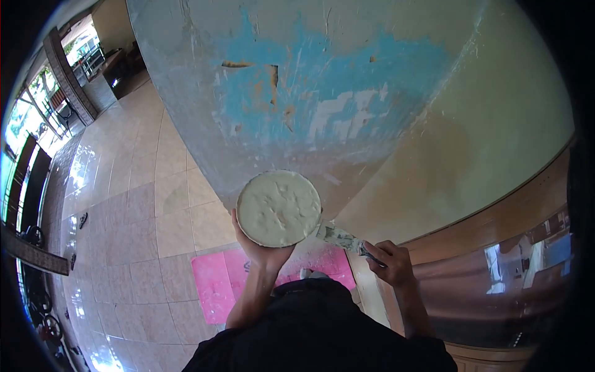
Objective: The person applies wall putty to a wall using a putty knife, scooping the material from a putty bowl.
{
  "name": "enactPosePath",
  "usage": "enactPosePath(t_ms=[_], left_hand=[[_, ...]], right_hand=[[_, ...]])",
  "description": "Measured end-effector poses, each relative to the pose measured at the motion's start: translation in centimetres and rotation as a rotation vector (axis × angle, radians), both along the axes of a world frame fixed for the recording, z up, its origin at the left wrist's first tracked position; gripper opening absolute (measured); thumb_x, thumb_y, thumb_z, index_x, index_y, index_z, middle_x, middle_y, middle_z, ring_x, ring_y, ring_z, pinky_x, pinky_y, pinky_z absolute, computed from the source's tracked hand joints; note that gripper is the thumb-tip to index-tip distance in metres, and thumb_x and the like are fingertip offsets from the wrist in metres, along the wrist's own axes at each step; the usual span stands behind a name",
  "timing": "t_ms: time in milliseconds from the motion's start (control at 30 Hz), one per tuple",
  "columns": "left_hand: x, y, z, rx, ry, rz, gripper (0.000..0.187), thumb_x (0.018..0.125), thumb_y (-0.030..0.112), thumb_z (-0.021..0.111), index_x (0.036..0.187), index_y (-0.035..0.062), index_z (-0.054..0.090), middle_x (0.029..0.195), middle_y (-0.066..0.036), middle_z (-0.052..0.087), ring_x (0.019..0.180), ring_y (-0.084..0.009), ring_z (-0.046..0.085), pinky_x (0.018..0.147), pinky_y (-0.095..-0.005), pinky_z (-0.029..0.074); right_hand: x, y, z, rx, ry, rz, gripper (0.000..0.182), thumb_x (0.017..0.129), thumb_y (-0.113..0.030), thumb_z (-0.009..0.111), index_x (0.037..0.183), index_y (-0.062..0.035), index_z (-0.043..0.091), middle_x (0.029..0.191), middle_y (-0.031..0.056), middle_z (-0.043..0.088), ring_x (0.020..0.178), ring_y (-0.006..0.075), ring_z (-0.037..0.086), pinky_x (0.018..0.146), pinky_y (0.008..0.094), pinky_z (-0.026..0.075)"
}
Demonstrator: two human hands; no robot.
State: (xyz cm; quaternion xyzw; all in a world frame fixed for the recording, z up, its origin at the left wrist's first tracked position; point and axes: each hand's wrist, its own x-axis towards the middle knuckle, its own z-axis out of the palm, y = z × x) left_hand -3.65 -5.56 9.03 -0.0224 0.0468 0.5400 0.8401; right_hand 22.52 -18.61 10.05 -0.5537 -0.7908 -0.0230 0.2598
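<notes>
A round tub of pale, thick paste [279, 209] rests on my left hand [263, 253], whose fingers wrap round its underside and left edge. My right hand [392, 263] is closed round the dark handle of a putty knife [340, 237]. Paste smears cover the knife's blade, and its tip is close beside the tub's lower right rim. In front stands a wall [297, 142] with a scraped blue patch [334, 80], several chips and whitish marks.
Below me a pink sheet [214, 285] with white specks lies on the tiled floor [139, 217]. At the right is a wooden piece with a glossy, reflecting panel [496, 285]. Bicycle wheels [52, 327] show at the far left, and a pillar [68, 77] stands further back.
</notes>
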Motion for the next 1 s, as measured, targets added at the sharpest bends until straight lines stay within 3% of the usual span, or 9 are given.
enactPosePath(t_ms=[133, 233, 267, 333, 367, 433, 533, 633, 1000], left_hand=[[-0.2, 0.1, -0.2, 0.019, -0.003, 0.035, 0.078, 0.084, 0.069, 0.045, 0.143, 0.0183, 0.039, 0.145, -0.006, 0.04, 0.134, -0.0303, 0.036, 0.111, -0.0542, 0.026], [0.1, -0.2, -0.2, 0.056, -0.003, 0.005, 0.079, 0.084, 0.069, 0.045, 0.143, 0.0175, 0.039, 0.145, -0.007, 0.039, 0.134, -0.0312, 0.035, 0.111, -0.0547, 0.026], [0.2, -0.2, -0.3, 0.053, 0.002, 0.001, 0.079, 0.084, 0.069, 0.045, 0.143, 0.0175, 0.039, 0.145, -0.007, 0.039, 0.134, -0.0312, 0.035, 0.111, -0.0547, 0.026], [0.5, -0.4, -0.3, 0.049, -0.016, -0.056, 0.079, 0.084, 0.069, 0.045, 0.144, 0.0167, 0.038, 0.146, -0.007, 0.039, 0.134, -0.0323, 0.036, 0.11, -0.0554, 0.027], [0.5, -0.6, -0.4, 0.047, -0.013, -0.06, 0.079, 0.084, 0.069, 0.045, 0.144, 0.0167, 0.038, 0.146, -0.007, 0.039, 0.134, -0.0323, 0.036, 0.11, -0.0554, 0.027], [0.7, -1.2, -0.8, 0.009, -0.097, -0.134, 0.077, 0.086, 0.065, 0.047, 0.145, 0.016, 0.036, 0.149, -0.011, 0.034, 0.136, -0.0366, 0.032, 0.11, -0.0628, 0.023], [0.7, -1.7, -1.3, 0.027, -0.072, -0.209, 0.075, 0.088, 0.066, 0.044, 0.144, 0.0157, 0.039, 0.147, -0.011, 0.038, 0.134, -0.0351, 0.036, 0.11, -0.0601, 0.026], [0.7, -1.9, -2.1, 0.044, -0.193, -0.248, 0.074, 0.09, 0.065, 0.041, 0.143, 0.0148, 0.04, 0.144, -0.011, 0.042, 0.131, -0.0345, 0.04, 0.108, -0.0574, 0.03], [0.3, -1.0, -2.7, 0.043, -0.162, -0.294, 0.072, 0.092, 0.064, 0.038, 0.142, 0.0121, 0.042, 0.141, -0.013, 0.046, 0.127, -0.0355, 0.046, 0.104, -0.0575, 0.037]], right_hand=[[1.1, -0.9, -0.8, -0.029, 0.15, -0.053, 0.038, 0.081, -0.015, 0.069, 0.118, -0.0074, 0.065, 0.081, 0.0083, 0.063, 0.062, 0.015, 0.061, 0.054, 0.0301, 0.051], [1.0, -0.3, -0.8, -0.059, 0.741, -0.073, 0.036, 0.094, -0.019, 0.054, 0.124, 0.0025, 0.054, 0.088, 0.0111, 0.067, 0.059, 0.0091, 0.059, 0.049, 0.0238, 0.047], [0.9, 0.2, -0.2, -0.06, 0.745, -0.078, 0.036, 0.094, -0.019, 0.054, 0.124, 0.0025, 0.054, 0.088, 0.0111, 0.067, 0.059, 0.0091, 0.059, 0.049, 0.0238, 0.047], [0.6, 1.3, 2.0, -0.414, 1.247, -0.013, 0.039, 0.096, -0.023, 0.051, 0.128, 0.0003, 0.049, 0.088, 0.011, 0.065, 0.05, 0.0088, 0.054, 0.042, 0.0224, 0.043], [0.4, 1.9, 3.2, -0.481, 1.313, 0.074, 0.035, 0.094, -0.015, 0.054, 0.126, -0.0009, 0.048, 0.086, 0.0108, 0.063, 0.045, 0.0074, 0.049, 0.038, 0.0217, 0.038], [0.1, 2.9, 5.4, -0.55, 1.259, 0.051, 0.034, 0.093, -0.011, 0.056, 0.125, -0.0011, 0.048, 0.085, 0.0095, 0.062, 0.045, 0.0078, 0.05, 0.037, 0.0218, 0.038], [0.5, 4.3, 7.9, -0.686, 1.224, 0.03, 0.032, 0.087, -0.001, 0.062, 0.118, -0.0004, 0.052, 0.082, 0.0046, 0.058, 0.051, 0.0074, 0.052, 0.042, 0.0215, 0.04], [1.0, 5.7, 9.7, -0.6, 0.753, -0.079, 0.022, 0.086, -0.008, 0.067, 0.105, 0.0014, 0.061, 0.077, -0.0006, 0.059, 0.065, 0.0036, 0.053, 0.06, 0.0223, 0.044], [1.1, 9.1, 11.7, -0.728, 0.391, 0.002, 0.027, 0.075, -0.012, 0.077, 0.098, -0.0008, 0.068, 0.081, 0.0063, 0.07, 0.073, 0.0097, 0.062, 0.071, 0.0257, 0.05]])
